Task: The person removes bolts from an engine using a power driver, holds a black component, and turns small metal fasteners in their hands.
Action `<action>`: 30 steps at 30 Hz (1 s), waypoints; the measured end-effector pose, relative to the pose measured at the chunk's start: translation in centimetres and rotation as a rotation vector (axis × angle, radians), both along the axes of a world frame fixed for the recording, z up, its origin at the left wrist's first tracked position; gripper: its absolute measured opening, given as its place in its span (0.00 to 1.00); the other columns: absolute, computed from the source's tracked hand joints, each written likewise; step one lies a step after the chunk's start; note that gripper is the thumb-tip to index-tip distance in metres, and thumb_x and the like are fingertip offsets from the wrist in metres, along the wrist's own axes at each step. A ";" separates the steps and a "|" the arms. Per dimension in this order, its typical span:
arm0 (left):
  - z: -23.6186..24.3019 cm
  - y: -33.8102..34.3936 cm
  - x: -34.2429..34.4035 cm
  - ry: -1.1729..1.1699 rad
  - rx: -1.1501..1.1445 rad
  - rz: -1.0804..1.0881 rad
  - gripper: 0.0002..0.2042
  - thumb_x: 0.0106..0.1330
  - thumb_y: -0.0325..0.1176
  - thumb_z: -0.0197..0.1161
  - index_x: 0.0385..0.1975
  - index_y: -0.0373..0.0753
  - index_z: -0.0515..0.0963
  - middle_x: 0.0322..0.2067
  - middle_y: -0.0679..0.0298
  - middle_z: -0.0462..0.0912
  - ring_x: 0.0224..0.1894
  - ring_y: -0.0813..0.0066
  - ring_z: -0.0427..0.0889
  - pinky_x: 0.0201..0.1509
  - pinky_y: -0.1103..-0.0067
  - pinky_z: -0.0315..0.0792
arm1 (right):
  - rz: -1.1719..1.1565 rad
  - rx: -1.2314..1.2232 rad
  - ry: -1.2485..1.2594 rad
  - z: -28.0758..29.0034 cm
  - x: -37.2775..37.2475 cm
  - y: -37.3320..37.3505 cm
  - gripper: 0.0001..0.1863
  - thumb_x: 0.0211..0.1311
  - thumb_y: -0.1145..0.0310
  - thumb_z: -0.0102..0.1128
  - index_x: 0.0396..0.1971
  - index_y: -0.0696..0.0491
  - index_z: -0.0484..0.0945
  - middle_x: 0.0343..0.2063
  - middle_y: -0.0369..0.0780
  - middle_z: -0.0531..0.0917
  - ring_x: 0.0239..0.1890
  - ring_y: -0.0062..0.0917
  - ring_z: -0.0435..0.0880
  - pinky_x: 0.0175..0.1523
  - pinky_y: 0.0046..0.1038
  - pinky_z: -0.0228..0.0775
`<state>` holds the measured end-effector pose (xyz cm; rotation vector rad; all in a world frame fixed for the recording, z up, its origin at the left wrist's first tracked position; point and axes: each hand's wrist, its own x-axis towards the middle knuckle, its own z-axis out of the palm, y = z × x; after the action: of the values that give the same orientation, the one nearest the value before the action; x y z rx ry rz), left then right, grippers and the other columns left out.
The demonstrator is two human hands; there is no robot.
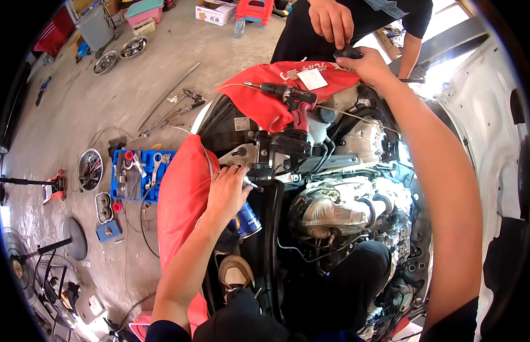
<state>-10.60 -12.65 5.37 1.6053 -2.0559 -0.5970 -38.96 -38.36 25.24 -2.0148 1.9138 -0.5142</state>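
My left hand is over the front edge of the engine bay, its fingers curled around a small whitish rod whose kind I cannot make out. Just below it lies a blue can. My right arm reaches far forward, and my right hand grips a small black rounded object. A co-worker's hand touches that object from above. Between my hands, a red and black cordless drill rests across a red fender cover and the bay's edge.
The exposed engine fills the bay, with my knee over it. A white raised panel stands at the right. On the floor at left are a blue tool case, a bowl of small parts and a fan. A thin rod crosses the bay.
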 end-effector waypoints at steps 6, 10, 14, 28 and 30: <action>-0.4 -0.4 0.0 0.052 0.046 -0.042 0.20 0.51 0.31 0.69 0.45 0.38 0.75 0.37 0.60 0.78 0.43 0.59 0.75 0.50 0.67 0.69 | -0.067 -0.010 -0.005 -0.8 -0.3 0.0 0.29 0.41 0.55 0.75 0.39 0.62 0.80 0.32 0.43 0.84 0.35 0.28 0.83 0.43 0.27 0.72; -0.8 -0.5 0.0 0.069 0.063 -0.064 0.20 0.52 0.31 0.68 0.45 0.38 0.75 0.37 0.59 0.78 0.43 0.59 0.75 0.50 0.66 0.69 | -0.052 -0.012 -0.081 -0.9 -0.3 -0.5 0.30 0.40 0.54 0.75 0.38 0.62 0.79 0.33 0.43 0.84 0.35 0.28 0.83 0.43 0.27 0.72; -1.2 -0.1 0.2 0.134 0.074 -0.049 0.19 0.53 0.30 0.68 0.46 0.38 0.74 0.37 0.58 0.78 0.43 0.58 0.76 0.50 0.66 0.68 | -0.069 -0.063 -0.031 -0.9 1.0 -0.1 0.29 0.48 0.57 0.73 0.43 0.64 0.77 0.34 0.41 0.83 0.35 0.21 0.80 0.42 0.21 0.69; -1.7 -0.5 0.0 0.263 0.067 -0.026 0.19 0.51 0.27 0.69 0.44 0.35 0.75 0.34 0.52 0.81 0.34 0.55 0.80 0.41 0.69 0.72 | -0.078 -0.101 -0.261 1.7 2.2 -7.0 0.31 0.45 0.56 0.75 0.43 0.62 0.74 0.35 0.39 0.81 0.37 0.22 0.79 0.45 0.23 0.70; -1.7 -0.5 0.1 0.275 0.100 -0.023 0.19 0.51 0.27 0.69 0.44 0.35 0.75 0.35 0.52 0.81 0.34 0.56 0.80 0.40 0.70 0.73 | -0.092 -0.105 -0.383 1.5 2.8 -7.2 0.30 0.44 0.54 0.75 0.40 0.62 0.76 0.35 0.42 0.81 0.38 0.24 0.79 0.45 0.25 0.70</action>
<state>-10.54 -13.11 3.63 1.4617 -1.8689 -0.8887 -36.15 -45.57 26.72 -1.7360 1.7764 -0.9656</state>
